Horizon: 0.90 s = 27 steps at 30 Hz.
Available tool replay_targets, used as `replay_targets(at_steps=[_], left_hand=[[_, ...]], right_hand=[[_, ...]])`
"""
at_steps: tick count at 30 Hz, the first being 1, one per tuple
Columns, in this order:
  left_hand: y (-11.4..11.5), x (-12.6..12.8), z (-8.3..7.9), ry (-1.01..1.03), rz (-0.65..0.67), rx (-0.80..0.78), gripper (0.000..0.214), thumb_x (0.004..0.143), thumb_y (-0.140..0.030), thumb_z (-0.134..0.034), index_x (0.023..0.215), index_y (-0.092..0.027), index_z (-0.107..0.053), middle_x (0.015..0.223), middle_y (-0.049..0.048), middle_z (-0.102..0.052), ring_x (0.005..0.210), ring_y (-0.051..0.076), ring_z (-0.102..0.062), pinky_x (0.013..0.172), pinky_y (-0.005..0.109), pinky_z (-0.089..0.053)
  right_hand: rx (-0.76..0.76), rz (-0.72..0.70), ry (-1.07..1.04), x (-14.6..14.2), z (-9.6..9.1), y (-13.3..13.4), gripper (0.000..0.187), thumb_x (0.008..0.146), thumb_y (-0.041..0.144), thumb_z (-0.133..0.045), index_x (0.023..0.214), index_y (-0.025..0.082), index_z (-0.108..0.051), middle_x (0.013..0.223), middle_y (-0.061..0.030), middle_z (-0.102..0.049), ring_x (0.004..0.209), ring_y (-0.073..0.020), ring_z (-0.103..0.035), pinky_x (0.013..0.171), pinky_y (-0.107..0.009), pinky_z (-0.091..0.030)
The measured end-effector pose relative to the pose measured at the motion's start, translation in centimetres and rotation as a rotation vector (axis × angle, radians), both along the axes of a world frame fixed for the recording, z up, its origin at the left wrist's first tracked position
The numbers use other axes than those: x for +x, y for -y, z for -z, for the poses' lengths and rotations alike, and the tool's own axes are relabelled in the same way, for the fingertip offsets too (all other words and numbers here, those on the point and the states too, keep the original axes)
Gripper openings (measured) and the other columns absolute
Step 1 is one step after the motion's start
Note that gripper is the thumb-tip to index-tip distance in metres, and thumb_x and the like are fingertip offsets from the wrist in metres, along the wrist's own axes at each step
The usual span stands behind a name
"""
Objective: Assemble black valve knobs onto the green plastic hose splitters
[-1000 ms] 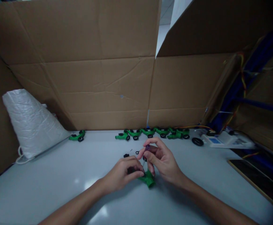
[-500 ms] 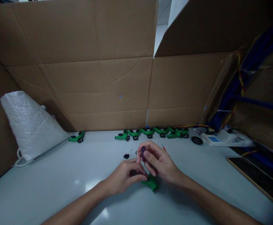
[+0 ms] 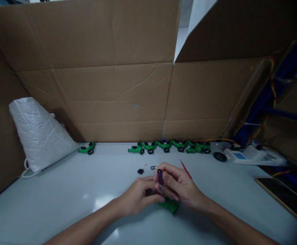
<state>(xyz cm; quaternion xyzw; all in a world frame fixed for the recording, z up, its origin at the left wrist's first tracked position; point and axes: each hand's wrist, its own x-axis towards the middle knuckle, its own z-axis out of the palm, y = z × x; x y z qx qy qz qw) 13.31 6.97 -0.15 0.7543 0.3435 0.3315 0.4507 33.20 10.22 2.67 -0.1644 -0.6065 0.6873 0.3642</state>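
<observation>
Green toy car (image 3: 170,205) sits on the grey table (image 3: 61,190), near the front edge, under both hands. The left hand (image 3: 140,197) is closed, pinching its left end beside a black wheel. The right hand (image 3: 179,185) is curled around a small screwdriver (image 3: 160,177), held upright with its tip down at the car. Just beyond lie small black parts (image 3: 140,171) and a red stick (image 3: 185,169). Farther back, a row of green cars (image 3: 168,146) lines the cardboard wall (image 3: 112,95), with a white bag (image 3: 36,132) at the left.

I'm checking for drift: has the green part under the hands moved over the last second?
Yes. The green part has shifted a little nearer the person and rightward, farther from the row of green toy cars along the cardboard wall.
</observation>
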Motion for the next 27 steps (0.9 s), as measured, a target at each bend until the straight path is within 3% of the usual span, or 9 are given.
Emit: replay_targets(at_steps=[6,12,19,24,27], left_hand=[[-0.06,0.05,0.05,0.028,0.004,-0.002,0.024,0.099,-0.039,-0.073,0.100,-0.015,-0.078,0.107,0.0096,-0.077,0.107,0.025,-0.070,0.103,0.040,-0.053],[-0.20,-0.07,0.49,0.047,0.016,-0.029,0.026,0.099,-0.039,-0.074,0.104,-0.015,-0.081,0.107,0.0104,-0.078,0.106,0.024,-0.071,0.102,0.036,-0.053],[-0.13,-0.09,0.12,0.057,0.007,-0.057,0.023,0.097,-0.037,-0.076,0.103,-0.016,-0.083,0.109,0.0107,-0.078,0.108,0.024,-0.071,0.105,0.037,-0.052],[-0.29,-0.06,0.22,0.098,0.034,-0.070,0.026,0.098,-0.039,-0.075,0.103,-0.015,-0.083,0.117,0.0137,-0.077,0.110,0.025,-0.070,0.103,0.037,-0.053],[-0.30,-0.09,0.32,0.086,0.023,-0.061,0.026,0.097,-0.040,-0.076,0.101,-0.015,-0.083,0.114,0.0131,-0.078,0.108,0.025,-0.070,0.102,0.037,-0.054]], right_hand=[[-0.035,-0.014,-0.050,-0.16,0.79,-0.51,0.046,0.096,0.060,-0.074,0.111,0.024,-0.050,0.077,0.0026,-0.070,0.037,-0.0027,-0.034,0.037,-0.015,-0.020],[0.007,0.022,-0.054,-0.36,0.91,-0.41,0.042,0.108,0.058,-0.056,0.104,0.017,-0.064,0.071,0.0032,-0.064,0.041,-0.0016,-0.036,0.050,-0.018,-0.040],[-0.056,-0.058,-0.092,-0.42,0.48,-0.54,0.041,0.097,0.054,-0.076,0.108,0.022,-0.053,0.081,0.0015,-0.072,0.036,-0.0017,-0.040,0.037,-0.014,-0.027],[-0.076,-0.008,-0.123,-0.61,0.88,-0.46,0.037,0.107,0.057,-0.059,0.115,0.021,-0.058,0.083,0.0013,-0.070,0.036,-0.0005,-0.039,0.038,-0.014,-0.032],[-0.052,-0.008,-0.105,-0.61,0.93,-0.32,0.034,0.109,0.052,-0.058,0.107,0.018,-0.063,0.064,0.0063,-0.062,0.035,-0.0010,-0.035,0.039,-0.013,-0.032]])
